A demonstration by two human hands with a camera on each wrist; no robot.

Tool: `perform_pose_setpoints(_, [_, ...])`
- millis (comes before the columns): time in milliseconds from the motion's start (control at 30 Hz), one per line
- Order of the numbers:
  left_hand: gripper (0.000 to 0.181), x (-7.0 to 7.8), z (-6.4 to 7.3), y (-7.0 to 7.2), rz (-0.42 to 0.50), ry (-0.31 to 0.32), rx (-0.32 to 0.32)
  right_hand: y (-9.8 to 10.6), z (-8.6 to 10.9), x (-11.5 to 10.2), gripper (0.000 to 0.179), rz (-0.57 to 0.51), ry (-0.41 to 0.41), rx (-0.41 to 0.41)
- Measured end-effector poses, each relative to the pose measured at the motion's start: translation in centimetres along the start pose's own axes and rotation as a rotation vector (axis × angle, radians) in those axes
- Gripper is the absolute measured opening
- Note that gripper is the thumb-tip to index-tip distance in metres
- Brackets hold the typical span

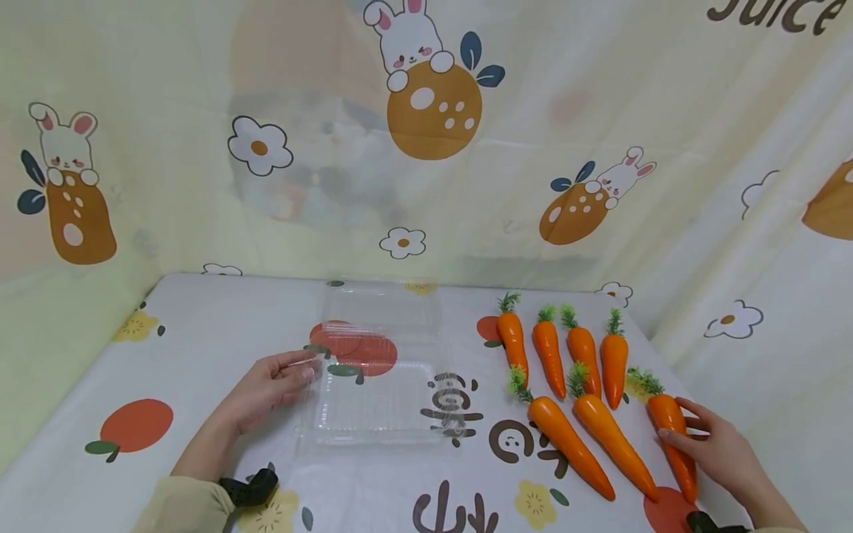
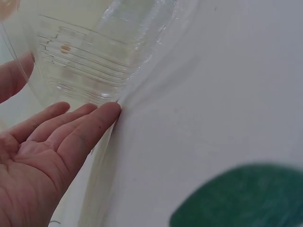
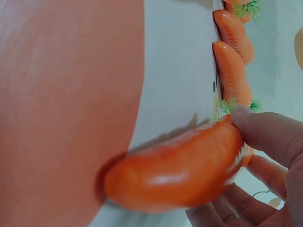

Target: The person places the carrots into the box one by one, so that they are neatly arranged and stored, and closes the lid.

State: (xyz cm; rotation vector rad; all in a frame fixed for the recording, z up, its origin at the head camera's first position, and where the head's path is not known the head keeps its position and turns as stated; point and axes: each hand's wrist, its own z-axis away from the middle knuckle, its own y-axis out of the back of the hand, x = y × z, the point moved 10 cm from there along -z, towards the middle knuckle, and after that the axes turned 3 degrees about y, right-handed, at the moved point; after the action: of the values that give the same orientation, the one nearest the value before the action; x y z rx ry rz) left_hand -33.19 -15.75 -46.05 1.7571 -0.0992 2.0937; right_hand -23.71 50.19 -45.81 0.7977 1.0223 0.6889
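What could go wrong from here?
1. The carrot between the right hand's thumb and fingers looks smooth; it may slip or roll.
2. The clear container looks thin, with the left hand at one side; a bump might shift it.
3. Nearer carrots' tops overlap carrots behind; moving one could nudge another.

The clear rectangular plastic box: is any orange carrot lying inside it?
No, all the visible orange carrots are to the right of the clear plastic box.

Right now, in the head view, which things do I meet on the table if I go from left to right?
Left hand, clear plastic container, group of six carrots, seventh carrot, right hand holding that carrot.
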Motion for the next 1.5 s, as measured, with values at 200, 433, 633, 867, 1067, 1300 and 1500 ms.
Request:
perform_pose_setpoints(200, [0.056,-0.3,0.2,-0.1,0.014,-0.005,-0.008,-0.3,0.0,0.4,0.104,-0.038,-0.024,-0.012])
perform_pose_setpoints(433, [0.057,-0.2,0.0,0.1,0.000,-0.001,0.006,0.9,-0.1,-0.5,0.098,-0.018,0.039,0.016])
perform_pose_setpoints(633, [0.056,0.1,0.0,0.0,0.012,-0.015,0.002,2.6,0.3,-3.2,0.091,0.006,0.126,0.067])
perform_pose_setpoints(867, [0.056,0.3,0.1,0.0,0.022,-0.026,-0.004,4.1,1.1,-9.2,0.080,0.062,0.282,0.113])
perform_pose_setpoints(1067, [0.056,0.2,0.0,0.0,0.032,-0.024,-0.007,4.1,1.7,-15.8,0.074,0.097,0.447,0.132])
perform_pose_setpoints(1300, [0.054,0.3,0.0,0.1,0.037,-0.028,-0.007,2.9,2.4,-23.5,0.066,0.111,0.620,0.108])
perform_pose_setpoints(1500, [0.054,0.3,0.0,0.2,0.037,-0.035,-0.011,0.8,3.0,-28.6,0.062,0.119,0.710,0.053])
